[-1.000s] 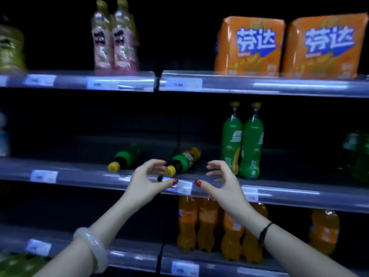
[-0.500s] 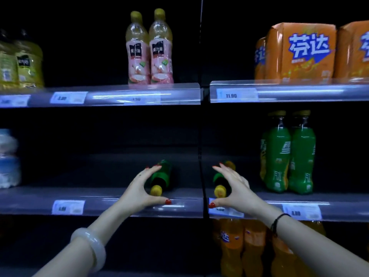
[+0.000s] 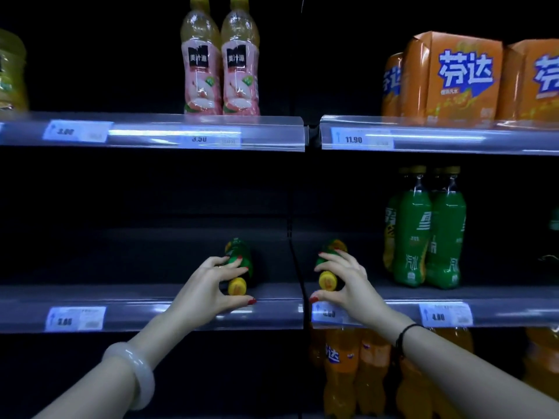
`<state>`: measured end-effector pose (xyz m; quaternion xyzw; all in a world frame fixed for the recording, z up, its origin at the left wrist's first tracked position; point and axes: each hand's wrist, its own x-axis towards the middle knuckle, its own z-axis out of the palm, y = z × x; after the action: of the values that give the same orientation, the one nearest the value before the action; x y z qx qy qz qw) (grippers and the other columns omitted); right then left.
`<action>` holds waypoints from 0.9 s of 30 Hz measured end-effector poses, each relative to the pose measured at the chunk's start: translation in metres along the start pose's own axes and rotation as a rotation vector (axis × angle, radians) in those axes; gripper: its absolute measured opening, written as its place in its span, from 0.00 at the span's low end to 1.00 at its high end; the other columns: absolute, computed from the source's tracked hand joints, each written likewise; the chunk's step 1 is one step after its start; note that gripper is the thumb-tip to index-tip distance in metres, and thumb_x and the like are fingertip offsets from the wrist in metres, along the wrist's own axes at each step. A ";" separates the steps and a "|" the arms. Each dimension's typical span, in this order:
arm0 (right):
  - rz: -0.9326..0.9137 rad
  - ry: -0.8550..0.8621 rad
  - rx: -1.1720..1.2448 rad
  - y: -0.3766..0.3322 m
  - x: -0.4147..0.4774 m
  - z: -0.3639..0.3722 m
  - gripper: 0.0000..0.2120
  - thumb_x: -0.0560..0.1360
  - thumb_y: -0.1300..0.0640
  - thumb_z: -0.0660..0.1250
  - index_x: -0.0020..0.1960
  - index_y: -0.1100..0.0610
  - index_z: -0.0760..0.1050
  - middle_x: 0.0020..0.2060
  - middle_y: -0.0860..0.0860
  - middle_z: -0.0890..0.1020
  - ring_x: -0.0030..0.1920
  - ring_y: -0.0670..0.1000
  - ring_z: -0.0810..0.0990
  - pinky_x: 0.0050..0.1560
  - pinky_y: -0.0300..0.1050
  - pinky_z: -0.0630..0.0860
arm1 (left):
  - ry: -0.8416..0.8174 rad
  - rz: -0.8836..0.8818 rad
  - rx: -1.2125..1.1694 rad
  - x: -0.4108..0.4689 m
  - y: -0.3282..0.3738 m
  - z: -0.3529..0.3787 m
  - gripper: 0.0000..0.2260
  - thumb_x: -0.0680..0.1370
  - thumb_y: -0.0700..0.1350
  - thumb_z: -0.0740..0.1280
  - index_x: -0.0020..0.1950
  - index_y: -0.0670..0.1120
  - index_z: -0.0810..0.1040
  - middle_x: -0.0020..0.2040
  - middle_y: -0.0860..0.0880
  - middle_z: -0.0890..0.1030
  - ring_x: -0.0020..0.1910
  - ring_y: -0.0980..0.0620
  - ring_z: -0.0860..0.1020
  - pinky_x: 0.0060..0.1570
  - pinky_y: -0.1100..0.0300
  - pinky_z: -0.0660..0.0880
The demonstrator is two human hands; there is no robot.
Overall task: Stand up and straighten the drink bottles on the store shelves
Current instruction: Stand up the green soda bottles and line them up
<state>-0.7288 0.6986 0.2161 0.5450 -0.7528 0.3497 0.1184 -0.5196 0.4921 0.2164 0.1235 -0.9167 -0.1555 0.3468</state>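
Two green bottles with yellow caps lie on their sides on the middle shelf (image 3: 151, 309), caps pointing at me. My left hand (image 3: 211, 285) wraps over the neck of the left lying bottle (image 3: 240, 257), thumb under its cap. My right hand (image 3: 348, 282) grips the right lying bottle (image 3: 332, 247) the same way near its cap. Both bottles still rest on the shelf, one on each side of the shelf divider (image 3: 298, 276). Further right, upright green bottles (image 3: 426, 231) stand in a tight group.
Two pink-labelled juice bottles (image 3: 220, 65) and orange multipacks (image 3: 453, 77) stand on the upper shelf. Yellow bottles (image 3: 12, 71) are at far left. Orange soda bottles (image 3: 357, 373) fill the lower shelf. Clear price rails (image 3: 181, 134) front each shelf.
My view has shifted left and closer. Both hands reached in from in front of the shelf rail and closed around the necks of the two lying bottles.
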 end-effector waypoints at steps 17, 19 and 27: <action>0.246 0.433 0.751 -0.057 0.092 -0.093 0.21 0.73 0.42 0.67 0.40 0.61 0.75 0.34 0.57 0.79 0.28 0.47 0.77 0.30 0.35 0.74 | 0.578 -0.230 -0.833 0.124 0.087 -0.040 0.14 0.72 0.55 0.70 0.43 0.45 0.78 0.37 0.46 0.81 0.36 0.50 0.78 0.39 0.59 0.74; 0.249 0.353 0.669 -0.056 0.092 -0.088 0.16 0.72 0.45 0.70 0.39 0.59 0.74 0.33 0.54 0.78 0.31 0.49 0.77 0.34 0.38 0.75 | 0.470 -0.226 -0.761 0.122 0.082 -0.031 0.15 0.70 0.49 0.74 0.51 0.45 0.75 0.41 0.51 0.79 0.40 0.53 0.78 0.39 0.64 0.74; 0.277 0.093 0.500 -0.050 0.094 -0.092 0.24 0.63 0.68 0.75 0.55 0.59 0.71 0.46 0.59 0.81 0.48 0.60 0.81 0.51 0.54 0.80 | 0.117 -0.186 -0.755 0.116 0.074 -0.011 0.30 0.64 0.38 0.78 0.62 0.47 0.72 0.50 0.46 0.82 0.44 0.52 0.81 0.40 0.61 0.78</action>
<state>-0.7375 0.6813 0.3556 0.4326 -0.7042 0.5619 -0.0341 -0.6057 0.5190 0.3209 0.0785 -0.7586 -0.5053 0.4038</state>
